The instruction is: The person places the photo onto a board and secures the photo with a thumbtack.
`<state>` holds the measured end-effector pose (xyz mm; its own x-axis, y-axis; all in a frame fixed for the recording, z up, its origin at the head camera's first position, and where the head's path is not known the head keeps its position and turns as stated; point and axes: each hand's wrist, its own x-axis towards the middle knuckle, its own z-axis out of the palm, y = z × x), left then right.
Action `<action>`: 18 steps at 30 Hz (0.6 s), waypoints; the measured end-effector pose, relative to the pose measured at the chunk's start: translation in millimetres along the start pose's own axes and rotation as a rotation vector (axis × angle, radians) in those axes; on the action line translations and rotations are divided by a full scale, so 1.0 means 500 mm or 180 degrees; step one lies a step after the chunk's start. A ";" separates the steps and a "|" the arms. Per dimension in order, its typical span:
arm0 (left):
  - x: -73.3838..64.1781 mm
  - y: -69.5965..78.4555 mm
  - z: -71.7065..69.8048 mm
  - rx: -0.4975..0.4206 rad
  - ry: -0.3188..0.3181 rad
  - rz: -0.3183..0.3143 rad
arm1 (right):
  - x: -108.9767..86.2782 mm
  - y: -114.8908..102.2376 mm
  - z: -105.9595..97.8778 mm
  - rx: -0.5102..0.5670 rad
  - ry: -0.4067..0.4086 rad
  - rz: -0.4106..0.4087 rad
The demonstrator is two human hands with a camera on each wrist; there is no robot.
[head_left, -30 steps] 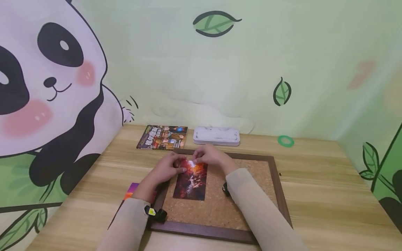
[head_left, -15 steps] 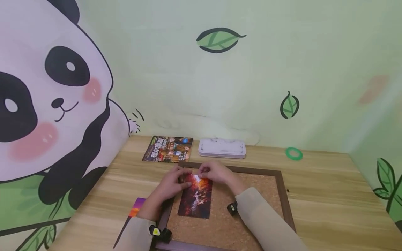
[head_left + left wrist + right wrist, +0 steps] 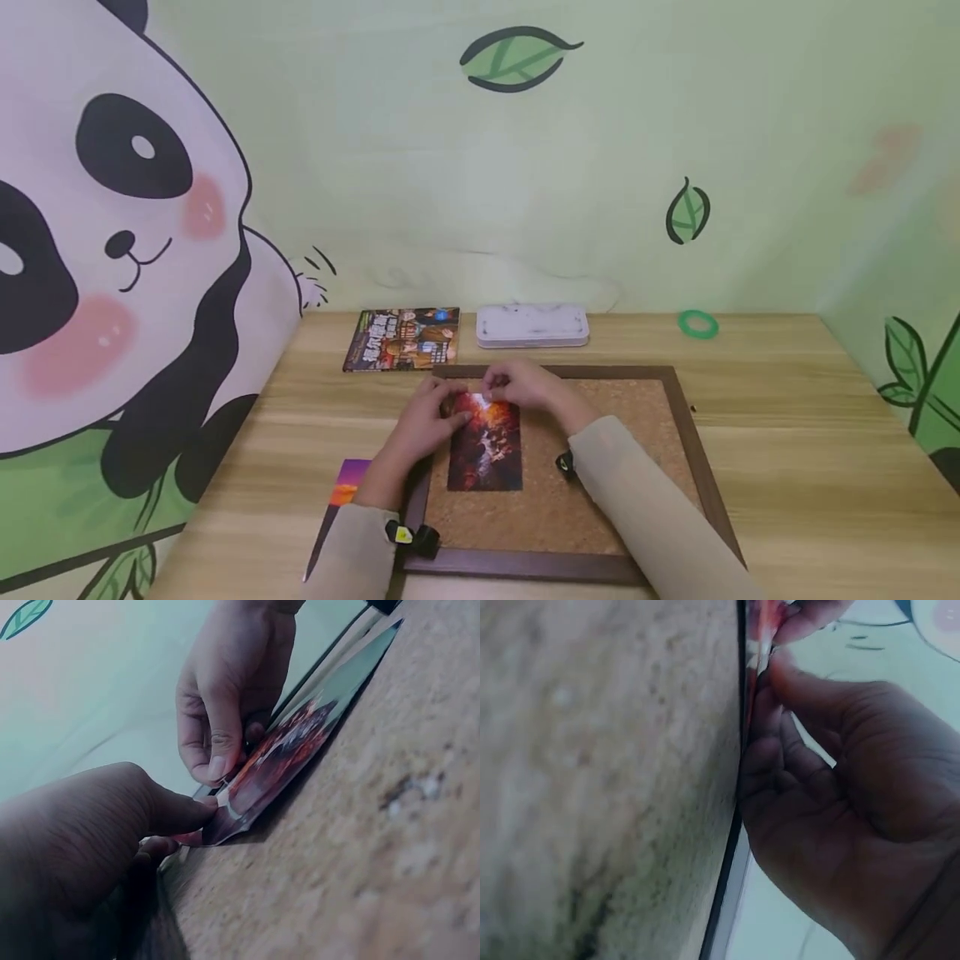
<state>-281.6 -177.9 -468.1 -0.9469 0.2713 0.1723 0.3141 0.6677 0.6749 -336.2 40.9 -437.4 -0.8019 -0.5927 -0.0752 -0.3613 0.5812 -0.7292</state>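
Note:
A glossy picture card (image 3: pixel 487 450) with a fiery red and dark scene lies over the left part of a framed cork board (image 3: pixel 592 500). My left hand (image 3: pixel 423 421) pinches the card's upper left corner, thumb on its face, as the left wrist view shows the card (image 3: pixel 277 765) bent up there. My right hand (image 3: pixel 528 387) is at the card's top edge, thumb and forefinger pressed together. Between those fingertips (image 3: pixel 217 766) is a small, thin, pin-like thing, mostly hidden; I cannot tell its exact kind. In the right wrist view the right hand (image 3: pixel 840 780) has its other fingers curled by the board.
Behind the board lie a comic-style book (image 3: pixel 405 340), a pale tin case (image 3: pixel 532 325) and a green ring (image 3: pixel 698 324). Left of the board, a purple and orange card (image 3: pixel 348 483) is partly under my left forearm. A tiny dark speck (image 3: pixel 693 408) sits right of the frame.
The head view has tilted and shifted slightly. Both hands stay at the card's top edge, with the card in the same place on the board.

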 end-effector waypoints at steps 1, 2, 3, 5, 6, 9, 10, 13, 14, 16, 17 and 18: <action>-0.002 0.002 0.006 0.0007 0.0035 -0.0021 | 0.000 0.001 -0.001 -0.0019 -0.0022 -0.0011; -0.004 0.003 0.011 0.0007 0.0059 -0.0038 | -0.001 0.003 -0.002 -0.0029 -0.0050 -0.0018; -0.006 0.005 0.016 0.0008 0.0074 -0.0055 | -0.002 0.005 -0.002 -0.0037 -0.0071 -0.0016; -0.009 0.009 0.023 -0.0006 0.0065 -0.0087 | -0.005 0.010 -0.002 -0.0056 -0.0096 0.0011; -0.010 0.010 0.026 -0.0005 0.0051 -0.0094 | -0.006 0.012 -0.002 -0.0064 -0.0102 0.0031; -0.010 0.008 0.029 -0.0052 -0.0005 -0.0093 | -0.008 0.017 -0.002 -0.0122 -0.0062 0.0019; -0.010 0.008 0.027 -0.0062 -0.0027 -0.0103 | -0.007 0.018 -0.001 -0.0106 -0.0063 0.0007; -0.008 0.007 0.015 -0.0086 -0.0074 -0.0151 | -0.003 0.018 0.000 -0.0025 -0.0081 -0.0014; -0.007 0.007 0.010 -0.0087 -0.0084 -0.0168 | -0.002 0.017 0.000 0.0017 -0.0084 -0.0004; -0.003 0.008 0.002 -0.0081 -0.0104 -0.0172 | 0.000 0.014 -0.001 0.0093 -0.0078 0.0030; -0.001 0.009 -0.001 -0.0088 -0.0110 -0.0157 | 0.000 0.014 -0.002 0.0098 -0.0055 0.0050; 0.002 0.008 -0.001 -0.0089 -0.0119 -0.0137 | 0.000 0.013 -0.004 0.0094 -0.0027 0.0067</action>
<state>-281.0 -175.3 -464.7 -0.9562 0.2689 0.1160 0.2706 0.6598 0.7010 -339.4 45.9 -441.0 -0.8050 -0.5853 -0.0966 -0.3300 0.5771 -0.7470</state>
